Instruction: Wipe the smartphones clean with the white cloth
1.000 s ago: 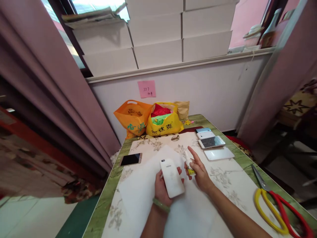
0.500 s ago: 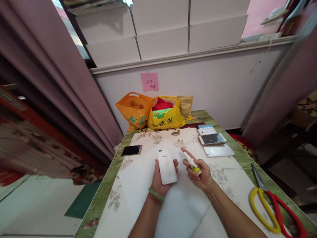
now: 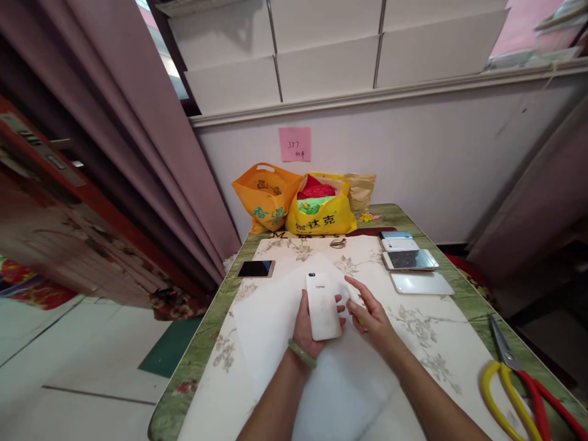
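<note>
My left hand, a green bangle at its wrist, is closed around a white phone. The phone's back faces up, with "honor" printed below its camera. Just right of the phone, my right hand is curled around a small white and yellow bottle, its index finger stretched towards the top. Most of the bottle is hidden behind the fingers. Beneath both hands lies a white sheet on the flowered table cover.
A phone lies at the left edge. Several more lie at the right, among them a dark-screened phone and a white phone. Scissors lie front right. An orange bag and a yellow bag stand at the back.
The view has swung, so everything sits further right. My right hand has turned, and the bottle, plainly visible before, is now mostly covered by the fingers. My left hand still holds the phone.
</note>
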Motion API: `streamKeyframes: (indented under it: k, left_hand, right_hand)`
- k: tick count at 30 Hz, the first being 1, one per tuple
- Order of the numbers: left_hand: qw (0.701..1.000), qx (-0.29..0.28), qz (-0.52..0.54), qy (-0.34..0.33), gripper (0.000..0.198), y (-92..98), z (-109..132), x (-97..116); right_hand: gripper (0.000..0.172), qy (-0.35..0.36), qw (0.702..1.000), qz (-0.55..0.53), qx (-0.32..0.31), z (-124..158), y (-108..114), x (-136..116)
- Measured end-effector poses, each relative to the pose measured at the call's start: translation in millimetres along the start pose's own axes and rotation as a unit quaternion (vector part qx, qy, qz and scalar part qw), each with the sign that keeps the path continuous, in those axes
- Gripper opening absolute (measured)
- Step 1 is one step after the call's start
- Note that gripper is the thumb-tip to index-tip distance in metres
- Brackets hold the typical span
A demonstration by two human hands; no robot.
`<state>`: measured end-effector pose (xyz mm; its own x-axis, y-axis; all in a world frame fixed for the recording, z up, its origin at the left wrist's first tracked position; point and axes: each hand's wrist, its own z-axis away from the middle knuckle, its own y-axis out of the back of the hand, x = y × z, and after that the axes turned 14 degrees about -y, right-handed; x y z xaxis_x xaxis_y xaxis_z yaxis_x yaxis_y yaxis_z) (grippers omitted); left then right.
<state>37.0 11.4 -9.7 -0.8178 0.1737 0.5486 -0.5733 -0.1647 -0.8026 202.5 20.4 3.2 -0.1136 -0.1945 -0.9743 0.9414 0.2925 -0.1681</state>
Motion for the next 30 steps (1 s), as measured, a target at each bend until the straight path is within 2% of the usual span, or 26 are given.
streamKeyframes:
  k: [2, 4, 9, 14, 18, 24, 30]
  left_hand:
    - [1.000, -0.008, 0.000, -0.002, 0.070, -0.8, 0.4, -2.7]
    - [1.000, -0.011, 0.000, -0.008, 0.067, -1.3, 0.4, -5.6]
    - [1.000, -0.014, -0.015, 0.001, 0.067, 0.0, -1.1, -10.1]
    - [1.000, 0.007, -0.028, 0.008, 0.067, -2.6, -0.3, -9.5]
    - [0.999, 0.024, -0.002, -0.024, 0.058, -6.9, -0.3, -8.3]
    - [0.999, 0.022, 0.026, -0.019, 0.059, -9.4, 1.1, -7.3]
    - [1.000, -0.008, 0.023, 0.001, 0.058, -10.3, 2.6, -7.6]
  right_hand:
    - [0.055, 0.053, 0.990, 0.117, 0.065, 1.3, -2.8, 3.9]
    - [0.051, 0.095, 0.972, 0.190, 0.101, 2.3, -4.2, 7.5]
    - [0.045, 0.138, 0.951, 0.229, 0.157, 3.6, -4.0, 10.9]
    - [0.041, 0.145, 0.947, 0.237, 0.163, 5.4, -6.2, 14.3]
    - [0.039, 0.177, 0.927, 0.300, 0.139, 7.7, -12.5, 17.9]
    - [0.054, 0.186, 0.931, 0.299, 0.095, 9.3, -19.5, 16.9]
    - [0.040, 0.153, 0.927, 0.307, 0.149, 9.9, -12.4, 14.8]
